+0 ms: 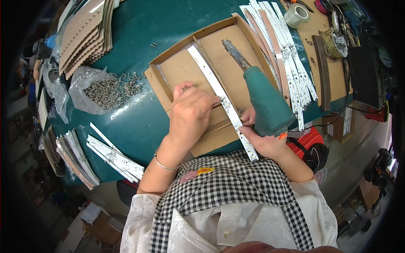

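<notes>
A narrow white LED circuit strip (207,72) lies slanted across a shallow cardboard tray (168,44), its lower end over my apron. My right hand (268,143) grips this strip near its lower end, thumb on one side and fingers behind. My left hand (189,111) is closed, its fingertips touching the strip near the middle; anything between them is too small to make out. A green-handled tool (265,101) with a grey metal rod stands in front of my right hand and partly covers it. Whether anything supports the tool is not visible.
An open plastic bag spills small metal parts (107,92) onto the green table (135,25). Stacked brown serrated boards (86,33) stand at the far left. White strips (114,158) lie near left, and more strips (291,63) lie right of the tray. A tape roll (296,16) sits far right.
</notes>
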`<state>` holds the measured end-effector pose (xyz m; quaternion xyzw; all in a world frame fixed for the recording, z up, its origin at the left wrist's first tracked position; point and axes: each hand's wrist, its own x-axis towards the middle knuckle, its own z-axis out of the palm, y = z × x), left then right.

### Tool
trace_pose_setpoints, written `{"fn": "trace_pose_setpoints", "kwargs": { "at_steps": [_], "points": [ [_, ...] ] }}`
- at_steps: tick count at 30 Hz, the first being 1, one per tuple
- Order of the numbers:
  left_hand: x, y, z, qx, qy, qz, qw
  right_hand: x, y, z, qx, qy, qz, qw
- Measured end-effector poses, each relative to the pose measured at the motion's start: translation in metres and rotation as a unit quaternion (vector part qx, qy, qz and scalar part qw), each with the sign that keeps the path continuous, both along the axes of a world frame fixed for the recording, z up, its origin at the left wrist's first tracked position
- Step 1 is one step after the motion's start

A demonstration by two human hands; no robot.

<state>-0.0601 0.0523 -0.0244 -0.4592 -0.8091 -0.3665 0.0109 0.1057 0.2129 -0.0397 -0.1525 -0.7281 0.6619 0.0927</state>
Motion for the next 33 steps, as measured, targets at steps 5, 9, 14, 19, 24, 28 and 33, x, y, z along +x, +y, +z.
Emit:
{"fn": "trace_pose_setpoints", "kwargs": {
  "at_steps": [5, 9, 14, 19, 24, 28, 33],
  "points": [
    [-0.001, 0.0, -0.003, 0.01, -0.046, 0.008, 0.999, -0.009, 0.0, 0.017, -0.002, 0.009, 0.004, 1.0],
    [0.0, -0.001, -0.002, 0.019, -0.099, 0.034, 0.994, 0.006, 0.011, 0.014, -0.078, 0.065, -0.01, 0.995],
    [0.001, -0.003, -0.005, 0.026, -0.107, 0.037, 0.993, 0.033, 0.038, 0.053, -0.261, 0.035, -0.013, 0.965],
    [0.002, -0.004, -0.008, 0.025, -0.111, 0.036, 0.993, 0.056, 0.049, 0.07, -0.225, -0.05, -0.062, 0.971],
    [0.001, -0.003, -0.007, 0.026, -0.107, 0.034, 0.993, 0.07, 0.053, 0.053, -0.117, -0.048, -0.013, 0.992],
    [0.001, -0.004, -0.006, 0.027, -0.107, 0.033, 0.993, 0.071, 0.059, 0.054, -0.126, -0.07, 0.024, 0.989],
    [0.002, -0.003, -0.008, 0.026, -0.106, 0.037, 0.993, 0.07, 0.061, 0.058, -0.148, -0.09, 0.023, 0.985]
  ]
}}
